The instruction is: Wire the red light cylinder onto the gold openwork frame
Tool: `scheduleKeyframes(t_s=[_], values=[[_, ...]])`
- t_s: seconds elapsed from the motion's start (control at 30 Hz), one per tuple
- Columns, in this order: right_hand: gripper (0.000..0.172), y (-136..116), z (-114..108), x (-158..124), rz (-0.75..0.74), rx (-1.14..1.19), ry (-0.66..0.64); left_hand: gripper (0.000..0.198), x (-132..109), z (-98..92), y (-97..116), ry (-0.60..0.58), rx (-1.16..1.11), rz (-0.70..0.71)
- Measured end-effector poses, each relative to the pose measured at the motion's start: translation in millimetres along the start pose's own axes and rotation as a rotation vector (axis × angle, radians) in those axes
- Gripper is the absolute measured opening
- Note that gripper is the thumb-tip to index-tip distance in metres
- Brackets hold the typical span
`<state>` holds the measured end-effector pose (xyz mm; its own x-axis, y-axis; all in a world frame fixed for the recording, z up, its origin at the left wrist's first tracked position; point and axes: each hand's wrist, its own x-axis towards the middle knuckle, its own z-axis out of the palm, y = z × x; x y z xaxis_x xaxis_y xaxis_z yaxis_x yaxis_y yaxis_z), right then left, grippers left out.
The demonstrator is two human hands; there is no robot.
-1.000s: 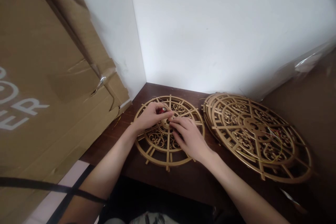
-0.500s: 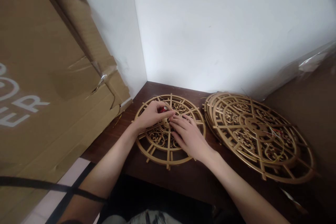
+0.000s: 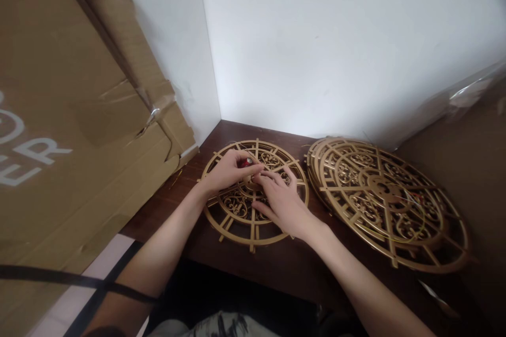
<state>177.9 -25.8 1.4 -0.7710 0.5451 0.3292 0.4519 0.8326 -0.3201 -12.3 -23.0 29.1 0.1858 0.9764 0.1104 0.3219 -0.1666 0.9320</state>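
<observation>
A round gold openwork frame [image 3: 253, 227], with scrollwork panels between its spokes, lies flat on the dark table under both hands. My left hand [image 3: 232, 172] reaches over its upper left, fingers curled and thumb pointing at the hub. A small red object [image 3: 247, 162] shows between that thumb and the fingers; its kind is hard to make out. My right hand [image 3: 282, 197] is over the right of the hub, its fingers apart and the thumb low. Its index fingertip meets the hub area beside my left fingertips. Whatever lies under the fingertips is hidden.
To the right lies a stack of similar gold frames [image 3: 373, 221] with thin yellow and red wires on top. A big cardboard box [image 3: 87, 89] stands at the left. A white wall [image 3: 316, 52] rises behind the brown table [image 3: 237, 263]. A thin, light-coloured tool [image 3: 437, 297] lies lower right.
My right hand's fingers have spread more, with the thumb lower and the outer fingers lifted. My left hand stays almost where it was on the frame.
</observation>
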Motion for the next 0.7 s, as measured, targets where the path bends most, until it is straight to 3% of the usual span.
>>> scheduleKeyframes(t_s=[0.47,0.7], values=[[0.038,-3.7,-0.4,2.4,0.031,-0.034,-0.008,0.03,0.2,2.3,3.1,0.019,-0.008,-0.033],[0.026,4.6,-2.7,-0.8,0.121,0.253,0.212,0.034,-2.2,-2.3,8.1,0.025,0.052,0.001]])
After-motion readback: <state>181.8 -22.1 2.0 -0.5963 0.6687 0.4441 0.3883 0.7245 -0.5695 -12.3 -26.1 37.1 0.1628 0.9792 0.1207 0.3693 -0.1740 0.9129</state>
